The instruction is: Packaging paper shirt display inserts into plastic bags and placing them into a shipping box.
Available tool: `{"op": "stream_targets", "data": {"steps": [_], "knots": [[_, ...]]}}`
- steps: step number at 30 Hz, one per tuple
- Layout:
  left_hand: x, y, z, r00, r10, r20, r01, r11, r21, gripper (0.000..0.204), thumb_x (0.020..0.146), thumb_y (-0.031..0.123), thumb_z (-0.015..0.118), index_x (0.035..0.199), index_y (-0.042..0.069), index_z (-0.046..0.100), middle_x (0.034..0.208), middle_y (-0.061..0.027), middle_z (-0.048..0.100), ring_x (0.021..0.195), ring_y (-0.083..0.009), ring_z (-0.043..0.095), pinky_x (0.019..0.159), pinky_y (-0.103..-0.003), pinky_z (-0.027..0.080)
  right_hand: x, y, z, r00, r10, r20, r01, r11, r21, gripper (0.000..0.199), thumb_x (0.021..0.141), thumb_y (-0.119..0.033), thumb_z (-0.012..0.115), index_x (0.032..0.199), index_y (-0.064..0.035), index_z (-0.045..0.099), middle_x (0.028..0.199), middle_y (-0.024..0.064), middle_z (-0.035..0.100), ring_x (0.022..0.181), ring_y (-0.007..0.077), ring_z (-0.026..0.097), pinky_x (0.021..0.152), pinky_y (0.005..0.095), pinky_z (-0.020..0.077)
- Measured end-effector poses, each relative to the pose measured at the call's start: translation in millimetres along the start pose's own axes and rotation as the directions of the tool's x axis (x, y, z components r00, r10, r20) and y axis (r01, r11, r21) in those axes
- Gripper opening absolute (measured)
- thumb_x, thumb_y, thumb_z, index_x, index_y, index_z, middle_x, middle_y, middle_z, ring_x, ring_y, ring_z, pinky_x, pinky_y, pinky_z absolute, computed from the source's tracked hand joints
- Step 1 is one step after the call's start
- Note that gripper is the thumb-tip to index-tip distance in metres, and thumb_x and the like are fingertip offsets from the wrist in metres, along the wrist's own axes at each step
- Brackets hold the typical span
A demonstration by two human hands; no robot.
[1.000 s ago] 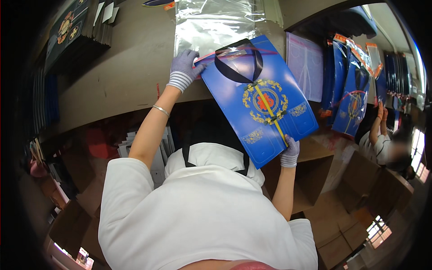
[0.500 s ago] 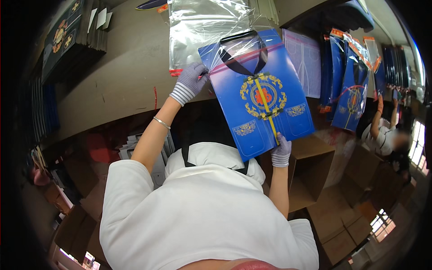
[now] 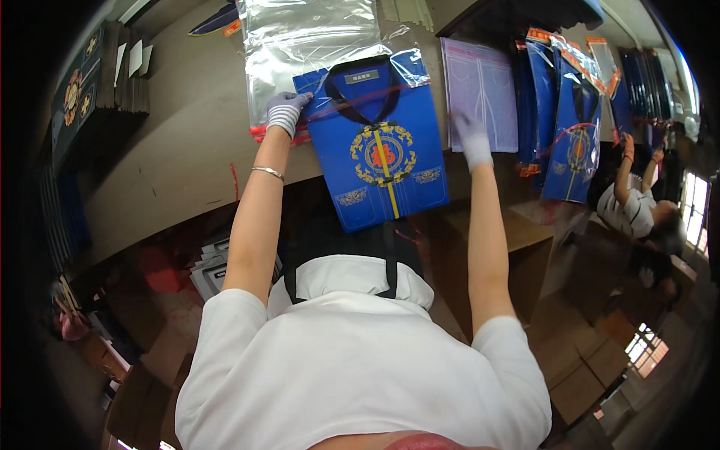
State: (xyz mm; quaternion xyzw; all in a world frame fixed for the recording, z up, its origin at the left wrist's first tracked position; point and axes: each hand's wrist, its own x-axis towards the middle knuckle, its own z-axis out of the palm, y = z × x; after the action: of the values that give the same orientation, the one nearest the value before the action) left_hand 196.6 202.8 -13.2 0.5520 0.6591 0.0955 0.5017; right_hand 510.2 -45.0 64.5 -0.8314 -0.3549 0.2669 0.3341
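Blue gift bag overhangs the desk's near edge, half inside a clear plastic sleeve. Left hand pinches the sleeve's edge; the right hand, blurred, hovers open just beside the bag.

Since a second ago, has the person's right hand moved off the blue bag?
Yes. The right hand left the blue bag's lower corner and went up and right, over the pale sheet on the table.

Your glossy blue paper bag lies half inside crinkly clear plastic film; knit cloth gloves; matt tabletop.
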Motion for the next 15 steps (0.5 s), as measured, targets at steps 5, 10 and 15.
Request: {"op": "stream_targets", "data": {"steps": [5,10,15], "knots": [[-19.4,49.9,36.6,0.992,0.049,0.120,-0.007,0.944,-0.331,0.033,0.069,0.023,0.073,0.086,-0.004,0.065,0.071,-0.0086,0.064,0.059,-0.0125,0.056,0.058,-0.025,0.047,131.4,18.6,15.7,0.991,-0.044,-0.128,0.033,0.996,-0.081,0.033,0.081,-0.025,0.052,0.102,-0.0001,0.060,0.100,0.0200,0.060,0.094,0.0317,0.058,0.081,0.0328,0.0439],[-56.0,-10.7,13.2,0.992,0.121,-0.031,-0.124,0.943,-0.308,0.022,0.075,0.014,0.066,0.086,-0.005,0.065,0.071,-0.0079,0.065,0.062,-0.0110,0.057,0.059,-0.024,0.047,61.9,5.5,34.6,0.993,-0.014,-0.117,0.045,0.962,0.268,0.030,0.079,-0.018,0.060,0.099,0.0040,0.061,0.095,0.0159,0.064,0.088,0.0207,0.059,0.079,0.0283,0.0434],[-153.9,-33.1,24.4,0.948,0.194,0.250,-0.151,0.972,-0.180,0.013,0.079,0.011,0.060,0.076,-0.002,0.063,0.064,-0.0055,0.061,0.060,-0.0087,0.054,0.058,-0.024,0.044,-69.5,51.7,-2.5,0.976,0.204,-0.073,-0.172,0.935,0.311,0.024,0.081,-0.012,0.060,0.098,0.0048,0.060,0.079,0.0042,0.059,0.075,0.0096,0.051,0.072,0.0228,0.0427]]}}
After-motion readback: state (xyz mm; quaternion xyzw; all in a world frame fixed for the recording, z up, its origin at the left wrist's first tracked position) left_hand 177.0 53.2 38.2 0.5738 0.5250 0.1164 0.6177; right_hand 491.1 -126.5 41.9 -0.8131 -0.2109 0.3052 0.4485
